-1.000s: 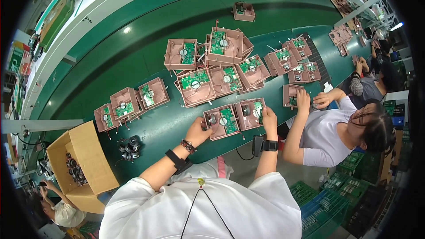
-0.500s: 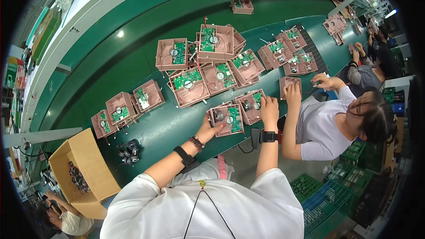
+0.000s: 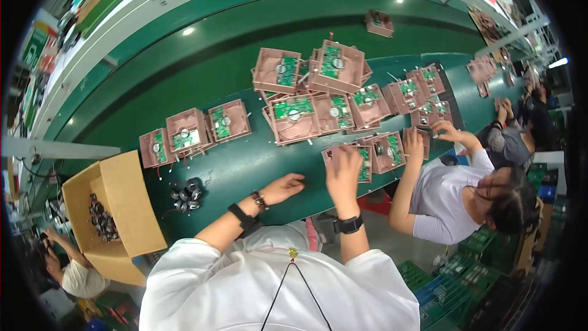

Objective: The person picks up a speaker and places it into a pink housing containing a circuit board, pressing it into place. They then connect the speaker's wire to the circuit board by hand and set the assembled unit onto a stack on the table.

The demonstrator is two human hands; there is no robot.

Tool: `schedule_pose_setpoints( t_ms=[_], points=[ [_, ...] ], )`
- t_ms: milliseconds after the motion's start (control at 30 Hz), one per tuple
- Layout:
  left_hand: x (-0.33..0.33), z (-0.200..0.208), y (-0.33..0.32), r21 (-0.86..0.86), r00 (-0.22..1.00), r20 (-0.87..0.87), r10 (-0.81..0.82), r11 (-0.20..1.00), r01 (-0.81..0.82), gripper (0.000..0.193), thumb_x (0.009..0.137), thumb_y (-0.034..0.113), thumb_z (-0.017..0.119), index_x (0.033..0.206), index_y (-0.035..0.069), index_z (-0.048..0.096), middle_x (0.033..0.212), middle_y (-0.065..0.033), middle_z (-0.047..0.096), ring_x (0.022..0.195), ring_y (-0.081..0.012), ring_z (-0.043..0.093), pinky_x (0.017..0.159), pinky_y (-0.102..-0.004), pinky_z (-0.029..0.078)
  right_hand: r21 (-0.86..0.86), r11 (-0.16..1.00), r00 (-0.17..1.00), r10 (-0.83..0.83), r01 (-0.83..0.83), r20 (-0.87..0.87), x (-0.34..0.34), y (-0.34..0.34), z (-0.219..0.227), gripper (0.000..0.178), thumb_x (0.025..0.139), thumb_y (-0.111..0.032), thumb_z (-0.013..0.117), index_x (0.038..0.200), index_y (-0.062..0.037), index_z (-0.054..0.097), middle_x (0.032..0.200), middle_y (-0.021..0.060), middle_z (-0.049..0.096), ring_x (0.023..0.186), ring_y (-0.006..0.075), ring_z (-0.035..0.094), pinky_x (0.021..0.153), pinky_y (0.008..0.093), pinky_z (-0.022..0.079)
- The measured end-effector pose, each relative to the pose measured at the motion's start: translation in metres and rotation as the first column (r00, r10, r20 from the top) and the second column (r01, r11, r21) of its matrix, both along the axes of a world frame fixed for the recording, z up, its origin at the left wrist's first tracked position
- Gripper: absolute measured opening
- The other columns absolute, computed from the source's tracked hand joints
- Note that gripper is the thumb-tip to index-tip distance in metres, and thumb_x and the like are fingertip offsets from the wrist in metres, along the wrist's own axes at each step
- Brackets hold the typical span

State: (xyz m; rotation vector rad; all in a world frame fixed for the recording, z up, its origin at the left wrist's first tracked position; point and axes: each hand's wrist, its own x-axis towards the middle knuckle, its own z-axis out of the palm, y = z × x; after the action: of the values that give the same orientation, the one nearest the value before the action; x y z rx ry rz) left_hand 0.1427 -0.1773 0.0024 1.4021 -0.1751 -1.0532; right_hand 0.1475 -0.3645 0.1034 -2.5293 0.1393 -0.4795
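Note:
My left hand [image 3: 283, 188] is over the green table with its fingers stretched to the right, holding nothing. My right hand [image 3: 344, 168] is over a pink plastic housing [image 3: 365, 170] with a green circuit board inside. Its fingers curl down into the left part of that housing; what they hold, if anything, is hidden. Touching it on the right stands a second pink housing [image 3: 387, 153] with a board and a round dark part. To the left of my left hand lies a heap of small black round parts with wires [image 3: 185, 195].
Stacked pink housings [image 3: 294, 127] stand further back; several more [image 3: 185, 140] sit to the left. A cardboard box [image 3: 131, 208] at the left holds more wired parts. At the right, a co-worker's hands [image 3: 450, 132] are by another housing. A single housing [image 3: 380, 23] lies far back.
My left hand has let go of the nearest housing and drawn back to its left. My right hand has moved from the second housing to the nearest one. The whole view has shifted.

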Motion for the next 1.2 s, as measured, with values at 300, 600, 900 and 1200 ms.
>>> schedule_pose_setpoints(
  t_ms=[300, 600, 900, 1200],
  points=[
    [-0.036, 0.019, 0.127, 0.635, 0.643, 0.712, -0.282, 0.648, -0.42, 0.042, 0.073, 0.014, 0.063, 0.111, 0.005, 0.049, 0.114, -0.0162, 0.048, 0.106, -0.0346, 0.044, 0.091, -0.0411, 0.037, 0.105, 0.991, 0.994, 0.071, -0.08, 0.087, 0.027, -0.001, 0.022, 0.02, 0.076, -0.009, 0.059, 0.096, -0.0045, 0.057, 0.095, 0.0121, 0.054, 0.095, 0.0293, 0.048, 0.086, 0.0386, 0.036],
    [-0.017, -0.027, 0.026, 0.421, 0.477, 0.863, -0.166, 0.76, -0.496, 0.049, 0.075, 0.019, 0.061, 0.12, 0.006, 0.046, 0.126, -0.0203, 0.037, 0.122, -0.0392, 0.03, 0.101, -0.0475, 0.026, -0.483, 0.875, 0.902, -0.18, -0.035, -0.392, 0.186, -0.165, 0.182, 0.031, 0.079, -0.032, 0.057, 0.092, -0.0045, 0.063, 0.095, 0.0149, 0.063, 0.091, 0.0316, 0.059, 0.076, 0.0381, 0.048],
    [-0.018, -0.039, 0.006, 0.626, 0.529, 0.775, -0.346, 0.536, -0.566, 0.039, 0.075, 0.033, 0.058, 0.105, 0.009, 0.058, 0.112, -0.0209, 0.047, 0.117, -0.0417, 0.036, 0.1, -0.0512, 0.026, -0.573, 0.812, 0.827, -0.395, 0.111, -0.4, 0.425, -0.286, 0.039, 0.043, 0.078, -0.031, 0.052, 0.116, -0.0107, 0.051, 0.12, 0.0122, 0.05, 0.107, 0.0317, 0.052, 0.086, 0.0414, 0.046],
    [0.025, -0.069, 0.012, 0.781, 0.663, 0.623, -0.415, 0.371, -0.502, 0.036, 0.072, 0.032, 0.059, 0.095, 0.005, 0.057, 0.108, -0.0257, 0.048, 0.107, -0.0438, 0.04, 0.094, -0.0566, 0.029, -0.395, 0.897, 0.878, -0.342, 0.199, -0.335, 0.53, -0.363, -0.131, 0.054, 0.079, -0.028, 0.052, 0.131, -0.0205, 0.037, 0.136, 0.0058, 0.036, 0.12, 0.0278, 0.041, 0.093, 0.0424, 0.039]
  ],
)
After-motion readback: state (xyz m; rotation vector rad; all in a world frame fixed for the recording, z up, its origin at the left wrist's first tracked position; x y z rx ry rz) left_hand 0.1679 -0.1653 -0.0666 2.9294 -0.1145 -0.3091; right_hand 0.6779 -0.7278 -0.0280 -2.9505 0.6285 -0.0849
